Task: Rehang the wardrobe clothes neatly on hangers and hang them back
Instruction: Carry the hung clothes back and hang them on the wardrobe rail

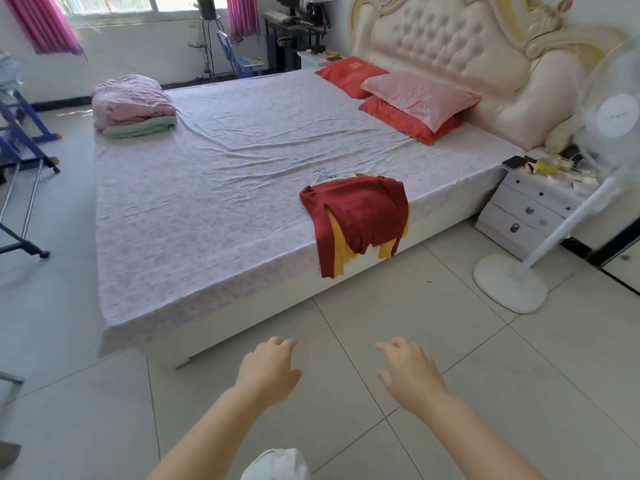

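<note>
A dark red top (360, 211) lies on the near right edge of the bed (194, 209), draped over the side. A yellow garment (337, 247) peeks out beneath it. Thin metal hanger hooks (322, 172) show just behind the pile. My left hand (268, 370) and my right hand (408, 372) hover over the floor tiles in front of the bed, palms down, fingers loosely apart, holding nothing. Both hands are well short of the clothes.
A white pedestal fan (512, 289) stands right of the bed beside a nightstand (533, 206). Folded pink and green bedding (133, 107) sits at the far left corner. Pillows (415, 98) lie by the headboard. A rolling clothes rack (24, 202) stands at the left.
</note>
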Demonstrator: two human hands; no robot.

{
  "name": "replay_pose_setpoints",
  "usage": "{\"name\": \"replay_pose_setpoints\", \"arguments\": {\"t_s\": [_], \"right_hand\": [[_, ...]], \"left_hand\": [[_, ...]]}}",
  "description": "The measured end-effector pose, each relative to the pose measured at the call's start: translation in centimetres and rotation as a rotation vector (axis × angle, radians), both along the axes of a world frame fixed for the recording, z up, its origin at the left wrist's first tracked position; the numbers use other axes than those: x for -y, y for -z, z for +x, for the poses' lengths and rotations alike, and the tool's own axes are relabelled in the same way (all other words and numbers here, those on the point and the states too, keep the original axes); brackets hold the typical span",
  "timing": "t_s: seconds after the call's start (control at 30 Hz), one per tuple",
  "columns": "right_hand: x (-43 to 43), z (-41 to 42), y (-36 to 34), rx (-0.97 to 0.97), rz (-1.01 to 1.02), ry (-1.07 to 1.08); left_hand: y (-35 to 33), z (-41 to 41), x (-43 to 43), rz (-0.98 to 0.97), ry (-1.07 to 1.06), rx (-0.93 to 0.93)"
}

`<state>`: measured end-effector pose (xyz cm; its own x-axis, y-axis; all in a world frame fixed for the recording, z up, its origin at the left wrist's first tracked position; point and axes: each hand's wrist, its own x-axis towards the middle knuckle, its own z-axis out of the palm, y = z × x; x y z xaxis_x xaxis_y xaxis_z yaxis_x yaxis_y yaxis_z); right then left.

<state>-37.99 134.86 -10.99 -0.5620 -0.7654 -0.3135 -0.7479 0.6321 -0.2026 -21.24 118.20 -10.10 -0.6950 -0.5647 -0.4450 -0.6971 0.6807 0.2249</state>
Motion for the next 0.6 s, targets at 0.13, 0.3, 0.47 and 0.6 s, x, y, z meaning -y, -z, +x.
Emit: {"name": "replay_pose_setpoints", "arguments": {"t_s": [0.13, 0.3, 0.47, 0.6], "right_hand": [[4.9, -6.9, 1.1, 0.01, 0.028, 0.003], [12.1, -15.5, 1.7, 0.014, 0.071, 0.048], [18.8, -23.5, 1.1, 0.019, 0.106, 0.086], [23.3, -28.9, 1.3, 0.051, 0.099, 0.105]], "left_hand": [[1.4, -6.8, 5.4, 0.013, 0.012, 0.019], [2.6, -16.2, 13.6, 0.04, 0.048, 0.031], [2.0, -24.6, 20.7, 0.035, 0.091, 0.025], [1.9, -30.3, 24.8, 0.057, 0.109, 0.009]]}}
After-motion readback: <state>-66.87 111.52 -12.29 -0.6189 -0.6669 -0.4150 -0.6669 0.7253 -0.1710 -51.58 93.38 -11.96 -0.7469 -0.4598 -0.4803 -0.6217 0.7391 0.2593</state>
